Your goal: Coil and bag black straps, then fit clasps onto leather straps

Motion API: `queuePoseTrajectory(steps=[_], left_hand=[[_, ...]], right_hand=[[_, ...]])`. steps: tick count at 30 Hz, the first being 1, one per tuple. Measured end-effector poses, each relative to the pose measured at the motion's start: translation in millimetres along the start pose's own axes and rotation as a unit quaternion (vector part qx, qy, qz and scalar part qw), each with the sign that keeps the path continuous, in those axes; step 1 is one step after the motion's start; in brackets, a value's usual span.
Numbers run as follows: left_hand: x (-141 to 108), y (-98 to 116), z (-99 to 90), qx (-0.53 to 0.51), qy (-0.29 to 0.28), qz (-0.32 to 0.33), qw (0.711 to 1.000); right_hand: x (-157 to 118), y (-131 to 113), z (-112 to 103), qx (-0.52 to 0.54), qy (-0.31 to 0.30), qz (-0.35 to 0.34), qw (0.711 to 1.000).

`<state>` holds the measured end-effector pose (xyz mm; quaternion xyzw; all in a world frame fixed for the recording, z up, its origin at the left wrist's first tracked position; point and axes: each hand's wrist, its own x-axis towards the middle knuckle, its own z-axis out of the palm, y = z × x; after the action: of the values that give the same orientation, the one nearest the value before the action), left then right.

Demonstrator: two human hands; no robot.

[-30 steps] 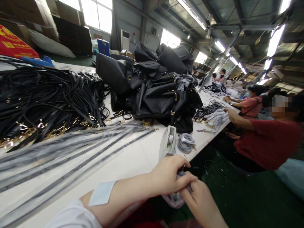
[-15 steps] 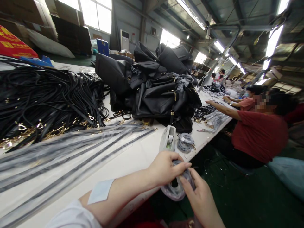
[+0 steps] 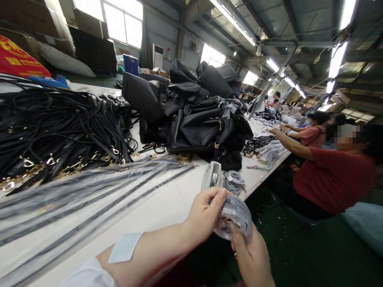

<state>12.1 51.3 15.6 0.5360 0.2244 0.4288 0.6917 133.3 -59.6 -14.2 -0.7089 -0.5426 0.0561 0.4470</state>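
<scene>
At five o'clock, pinched by left hand (image 3: 206,210) and right hand (image 3: 254,253): strap coil (image 3: 239,213), apparently fully wound; at eight, straps (image 3: 86,202) still uncoiled.

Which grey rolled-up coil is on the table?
The resting coil, beside the pale dispenser; the held coil is between the left hand and right hand.

Windows (image 3: 123,24) blow out white beyond the desk (image 3: 167,204)! Tube lights (image 3: 338,59) blaze above it. Below it, the floor (image 3: 314,255) sinks into shadow.
</scene>
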Motion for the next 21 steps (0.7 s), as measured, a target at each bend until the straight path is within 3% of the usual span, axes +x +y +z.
queuePoseTrajectory(steps=[3, 8, 13, 17, 21], left_hand=[[0.9, 2.6, -4.7, 0.086, -0.065, 0.054, 0.993], [1.5, -1.6, -5.8, 0.155, -0.093, 0.097, 0.979], [1.2, -2.1, -5.9, 0.232, -0.111, 0.118, 0.959], [-4.3, 6.7, -6.1, 0.201, -0.157, 0.162, 0.953], [-10.0, 7.2, -1.9, 0.165, -0.185, 0.114, 0.962]], right_hand=[[5.5, 10.9, -17.1, -0.029, 0.039, -0.003, 0.999], [6.1, 14.8, -35.1, 0.015, 0.036, 0.032, 0.999], [8.5, 4.6, -43.6, 0.082, -0.028, 0.051, 0.995], [9.9, -7.6, -42.2, 0.089, -0.111, 0.055, 0.988], [7.8, -15.5, -36.2, 0.091, -0.124, 0.090, 0.984]])
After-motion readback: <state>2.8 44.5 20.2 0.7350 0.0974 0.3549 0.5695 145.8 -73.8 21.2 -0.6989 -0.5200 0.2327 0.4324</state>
